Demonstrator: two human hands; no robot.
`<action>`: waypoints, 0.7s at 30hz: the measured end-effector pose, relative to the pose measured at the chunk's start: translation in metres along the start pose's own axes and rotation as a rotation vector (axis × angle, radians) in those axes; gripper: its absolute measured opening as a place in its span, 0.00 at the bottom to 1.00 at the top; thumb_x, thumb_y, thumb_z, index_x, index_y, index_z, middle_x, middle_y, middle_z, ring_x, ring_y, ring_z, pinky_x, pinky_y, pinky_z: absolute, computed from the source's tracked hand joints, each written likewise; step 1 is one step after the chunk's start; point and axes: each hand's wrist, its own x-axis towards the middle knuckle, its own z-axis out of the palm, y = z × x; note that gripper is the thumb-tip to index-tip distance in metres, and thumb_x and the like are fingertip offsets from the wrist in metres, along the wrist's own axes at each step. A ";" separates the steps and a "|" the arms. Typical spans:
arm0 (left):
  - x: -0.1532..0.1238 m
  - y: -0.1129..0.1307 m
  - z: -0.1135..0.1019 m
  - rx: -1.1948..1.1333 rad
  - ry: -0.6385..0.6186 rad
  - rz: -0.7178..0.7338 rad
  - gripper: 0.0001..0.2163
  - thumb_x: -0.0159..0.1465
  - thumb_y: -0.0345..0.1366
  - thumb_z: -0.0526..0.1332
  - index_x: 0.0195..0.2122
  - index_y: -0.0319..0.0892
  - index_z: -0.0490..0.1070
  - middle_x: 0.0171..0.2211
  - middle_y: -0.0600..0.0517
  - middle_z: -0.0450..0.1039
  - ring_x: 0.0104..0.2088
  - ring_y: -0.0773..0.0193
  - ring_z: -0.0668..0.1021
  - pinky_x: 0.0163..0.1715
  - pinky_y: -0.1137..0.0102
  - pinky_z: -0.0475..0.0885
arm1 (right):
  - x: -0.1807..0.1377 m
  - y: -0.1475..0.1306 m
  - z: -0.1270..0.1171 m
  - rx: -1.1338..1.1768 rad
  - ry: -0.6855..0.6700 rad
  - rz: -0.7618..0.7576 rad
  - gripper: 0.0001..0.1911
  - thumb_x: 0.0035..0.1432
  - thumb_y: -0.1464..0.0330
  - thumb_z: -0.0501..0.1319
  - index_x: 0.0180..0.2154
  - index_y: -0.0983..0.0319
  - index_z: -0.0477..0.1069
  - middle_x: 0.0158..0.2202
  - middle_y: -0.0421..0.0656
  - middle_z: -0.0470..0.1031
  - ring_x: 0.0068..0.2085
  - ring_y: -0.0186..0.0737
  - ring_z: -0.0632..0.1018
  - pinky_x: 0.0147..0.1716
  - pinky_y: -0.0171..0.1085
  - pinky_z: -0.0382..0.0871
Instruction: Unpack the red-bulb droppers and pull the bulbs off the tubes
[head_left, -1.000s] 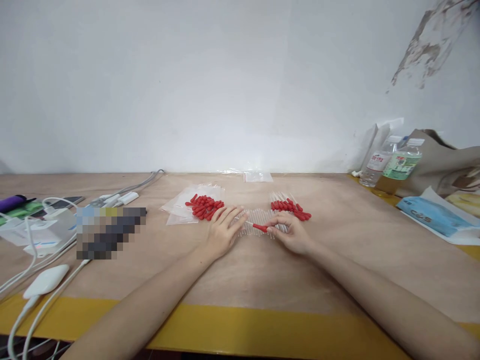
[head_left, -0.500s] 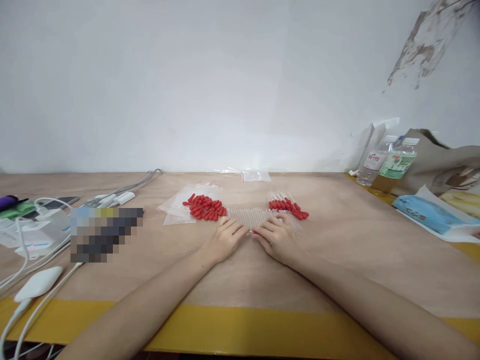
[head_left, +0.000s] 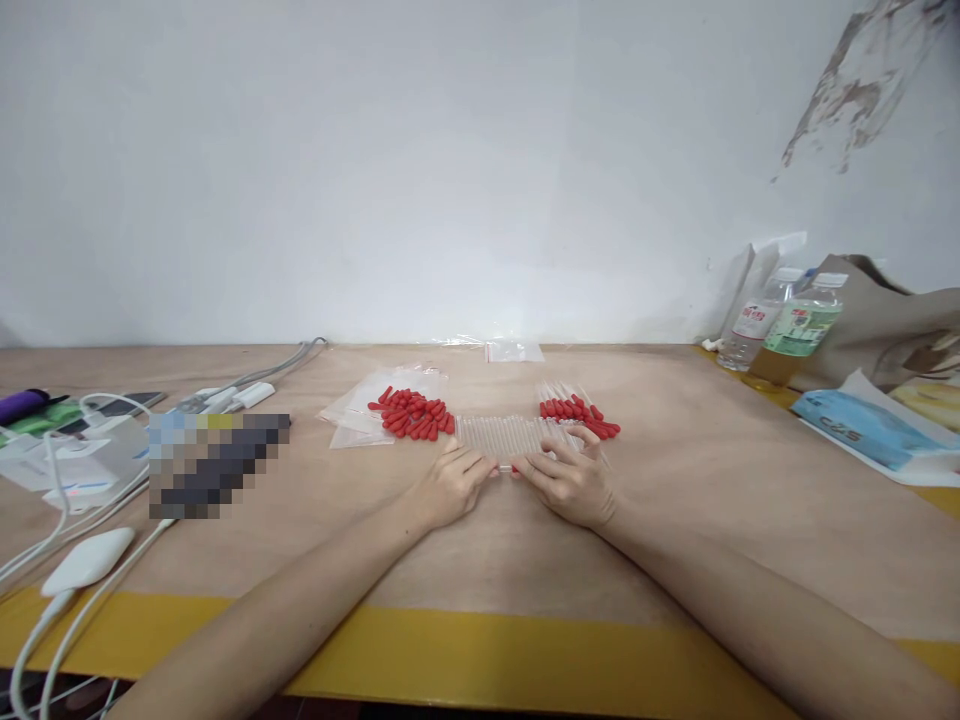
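Note:
Fingers closed in a pinch, my left hand (head_left: 454,484) grips a thin clear glass tube (head_left: 505,468). The tube spans the small gap to my right hand (head_left: 571,484), which pinches a red rubber bulb (head_left: 515,468) at that end. How far the tube sits inside the bulb is hidden by the fingertips. Behind both hands lies a row of clear glass tubes (head_left: 495,434), side by side. Loose red rubber bulbs (head_left: 412,416) are heaped to the left of the row. To its right lie several droppers (head_left: 576,410) with red bulbs on their tubes.
Clear plastic bags (head_left: 352,415) lie under and beside the bulb heap, another (head_left: 514,352) by the wall. White chargers and cables (head_left: 90,560) occupy the left side. At the right stand two bottles (head_left: 796,325), a tissue pack (head_left: 862,428) and a brown bag (head_left: 889,325).
My right hand has shifted a little to the right, its upper fingers more raised. The gap between my hands is wider, showing more of the tube. The view has shifted slightly.

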 end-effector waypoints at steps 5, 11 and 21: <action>0.000 -0.001 -0.002 -0.017 -0.021 -0.027 0.11 0.65 0.31 0.46 0.32 0.39 0.67 0.24 0.51 0.68 0.26 0.66 0.70 0.31 0.69 0.61 | -0.002 0.005 0.000 -0.014 0.017 -0.021 0.13 0.59 0.71 0.53 0.41 0.48 0.69 0.28 0.33 0.76 0.36 0.35 0.73 0.46 0.44 0.47; 0.000 0.003 0.000 -0.067 -0.025 -0.068 0.12 0.65 0.31 0.45 0.34 0.39 0.68 0.25 0.50 0.70 0.25 0.66 0.70 0.32 0.68 0.61 | -0.008 0.010 0.001 0.047 -0.027 0.020 0.15 0.58 0.71 0.53 0.43 0.45 0.69 0.32 0.32 0.76 0.39 0.35 0.73 0.45 0.43 0.50; -0.010 -0.045 -0.002 -0.103 0.141 -0.462 0.11 0.64 0.31 0.47 0.40 0.40 0.68 0.31 0.50 0.66 0.33 0.65 0.70 0.34 0.70 0.66 | -0.024 0.102 -0.005 0.141 0.209 0.818 0.15 0.55 0.60 0.54 0.37 0.60 0.74 0.37 0.46 0.71 0.36 0.39 0.72 0.38 0.40 0.63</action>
